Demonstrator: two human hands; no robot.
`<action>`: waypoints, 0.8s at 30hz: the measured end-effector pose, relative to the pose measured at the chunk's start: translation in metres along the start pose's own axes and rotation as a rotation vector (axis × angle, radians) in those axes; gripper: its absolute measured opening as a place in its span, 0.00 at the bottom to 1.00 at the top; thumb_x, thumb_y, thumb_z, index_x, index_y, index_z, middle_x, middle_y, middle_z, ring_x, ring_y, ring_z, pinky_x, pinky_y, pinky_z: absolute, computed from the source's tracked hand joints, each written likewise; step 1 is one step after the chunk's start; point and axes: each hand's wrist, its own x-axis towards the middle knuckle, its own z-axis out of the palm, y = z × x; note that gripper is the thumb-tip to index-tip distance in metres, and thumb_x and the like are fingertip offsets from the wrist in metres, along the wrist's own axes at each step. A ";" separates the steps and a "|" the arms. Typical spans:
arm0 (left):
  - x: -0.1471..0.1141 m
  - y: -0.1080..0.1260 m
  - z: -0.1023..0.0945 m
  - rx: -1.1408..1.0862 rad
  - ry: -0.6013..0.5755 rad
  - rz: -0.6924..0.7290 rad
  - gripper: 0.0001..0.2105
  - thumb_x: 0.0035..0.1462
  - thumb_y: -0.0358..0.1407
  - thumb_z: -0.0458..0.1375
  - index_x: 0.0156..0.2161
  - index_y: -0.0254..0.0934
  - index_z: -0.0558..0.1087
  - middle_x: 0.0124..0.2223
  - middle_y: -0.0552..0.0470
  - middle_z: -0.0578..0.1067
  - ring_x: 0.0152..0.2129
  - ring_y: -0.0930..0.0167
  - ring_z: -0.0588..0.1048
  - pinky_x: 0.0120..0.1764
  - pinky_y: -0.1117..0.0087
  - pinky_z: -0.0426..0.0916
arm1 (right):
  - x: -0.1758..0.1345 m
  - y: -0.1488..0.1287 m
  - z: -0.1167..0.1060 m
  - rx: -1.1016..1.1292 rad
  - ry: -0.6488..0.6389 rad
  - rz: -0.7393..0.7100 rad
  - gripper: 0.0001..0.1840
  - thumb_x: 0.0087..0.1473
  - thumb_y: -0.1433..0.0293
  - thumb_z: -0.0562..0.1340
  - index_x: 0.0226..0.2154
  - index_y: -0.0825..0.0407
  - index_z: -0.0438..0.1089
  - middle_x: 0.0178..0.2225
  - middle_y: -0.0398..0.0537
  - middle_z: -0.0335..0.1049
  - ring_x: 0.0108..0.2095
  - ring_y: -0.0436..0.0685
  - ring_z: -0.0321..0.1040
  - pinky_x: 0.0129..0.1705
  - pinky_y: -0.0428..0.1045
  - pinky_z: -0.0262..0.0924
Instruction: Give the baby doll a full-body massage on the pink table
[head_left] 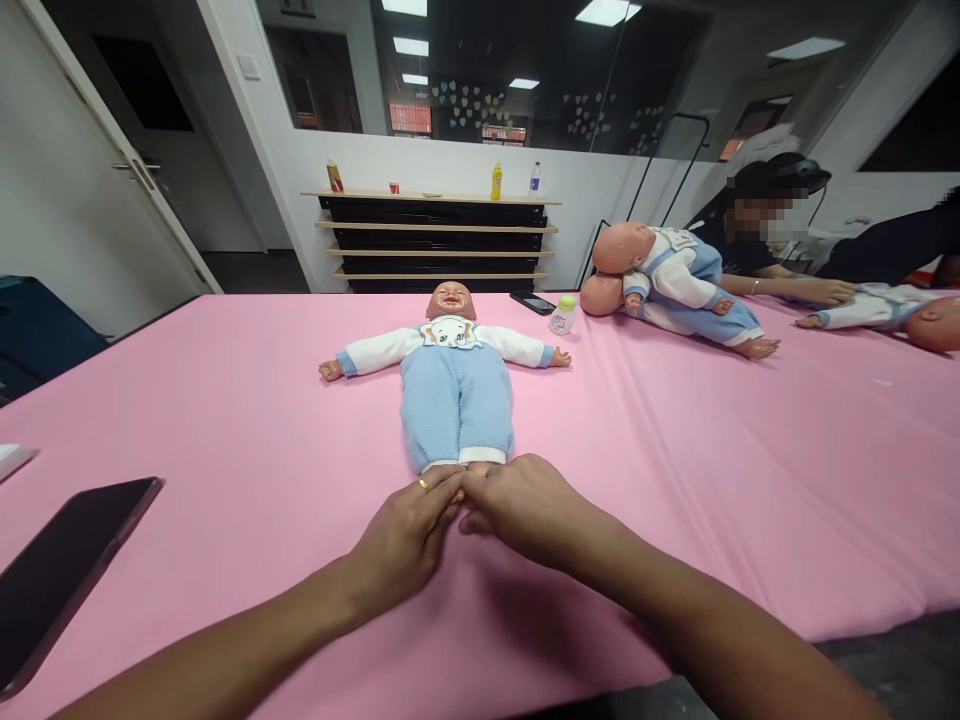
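A baby doll (457, 400) in light blue trousers and a white top with an elephant-face bib lies on its back on the pink-covered table (225, 420). Its head points away from me and its arms are spread wide. At its lower end, my left hand (409, 530) is closed around the foot on the left, a gold ring on one finger. Beside it, my right hand (525, 505) closes around the other foot. My fingers mostly hide both feet, and the two hands touch in the middle.
A large phone (71, 570) lies at the left. Beyond the doll are a small dark phone (533, 301) and a green-capped bottle (562, 315). Two stacked dolls (667, 275) lie at right; farther right, a person's hand (825, 291) touches another doll (892, 308).
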 end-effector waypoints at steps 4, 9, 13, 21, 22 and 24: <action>0.000 0.000 0.001 0.048 -0.007 0.012 0.19 0.64 0.27 0.47 0.59 0.36 0.64 0.55 0.43 0.70 0.52 0.68 0.69 0.54 0.64 0.68 | -0.003 0.004 0.005 -0.063 0.087 -0.049 0.11 0.64 0.68 0.52 0.37 0.54 0.68 0.34 0.50 0.75 0.29 0.56 0.70 0.27 0.47 0.50; -0.001 -0.006 0.003 0.068 -0.016 0.055 0.21 0.64 0.27 0.47 0.61 0.35 0.61 0.58 0.41 0.68 0.56 0.67 0.67 0.57 0.62 0.66 | -0.008 0.008 0.005 -0.033 0.083 -0.064 0.12 0.64 0.70 0.51 0.36 0.54 0.68 0.31 0.49 0.74 0.26 0.54 0.68 0.25 0.48 0.45; 0.000 -0.007 0.003 0.052 -0.017 0.058 0.21 0.64 0.27 0.48 0.61 0.35 0.62 0.59 0.42 0.68 0.56 0.67 0.67 0.58 0.63 0.65 | -0.010 0.008 0.000 -0.015 0.045 -0.046 0.14 0.65 0.68 0.48 0.39 0.55 0.68 0.31 0.50 0.74 0.27 0.56 0.69 0.25 0.48 0.45; 0.004 -0.005 0.000 -0.114 0.017 -0.092 0.15 0.65 0.32 0.50 0.55 0.41 0.70 0.51 0.47 0.74 0.47 0.69 0.72 0.50 0.66 0.69 | -0.003 0.002 -0.005 0.103 -0.018 0.036 0.14 0.59 0.65 0.57 0.46 0.53 0.66 0.39 0.52 0.75 0.36 0.58 0.72 0.35 0.48 0.55; 0.004 -0.005 0.000 -0.121 0.024 -0.098 0.15 0.65 0.32 0.50 0.54 0.41 0.71 0.50 0.48 0.74 0.47 0.69 0.72 0.50 0.66 0.69 | -0.002 0.001 -0.005 0.104 -0.027 0.045 0.14 0.59 0.64 0.57 0.45 0.54 0.66 0.39 0.53 0.74 0.37 0.59 0.72 0.36 0.48 0.56; 0.004 -0.007 0.000 -0.117 0.033 -0.091 0.15 0.65 0.32 0.50 0.54 0.40 0.71 0.49 0.47 0.75 0.47 0.69 0.73 0.50 0.65 0.69 | -0.001 -0.001 -0.005 0.099 -0.032 0.057 0.15 0.60 0.63 0.56 0.44 0.56 0.66 0.38 0.55 0.74 0.37 0.59 0.72 0.36 0.48 0.57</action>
